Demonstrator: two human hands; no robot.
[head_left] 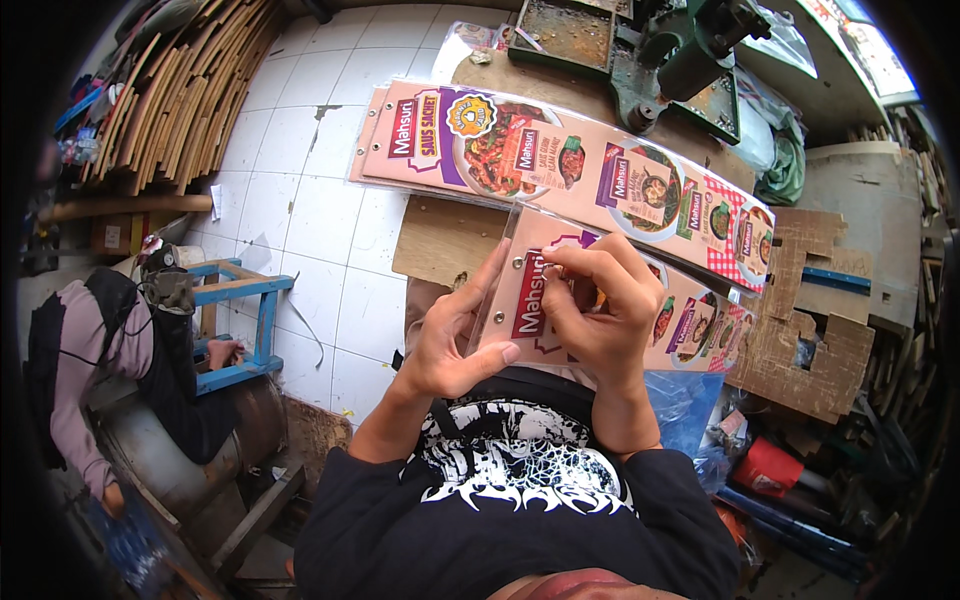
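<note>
A long printed strip (530, 298) in a clear plastic cover lies across the bench in front of me, pink with food pictures. My left hand (448, 335) is closed on its left end, thumb on top and fingers along the far side. Two metal eyelets (500, 316) sit near that end. Over the strip, just right of the eyelets, my right hand (612, 300) has its fingers curled and pinched together; whatever may be in them is hidden. Farther away lies a stack of like strips (590, 165), with eyelets at its left end.
A dark green hand press (690, 70) and a metal tray of small bits (562, 40) stand beyond the stack. Cut brown board (810, 310) lies to the right. At left are a blue stool frame (240, 290), piled board strips (180, 100) and another person's arm (75, 400).
</note>
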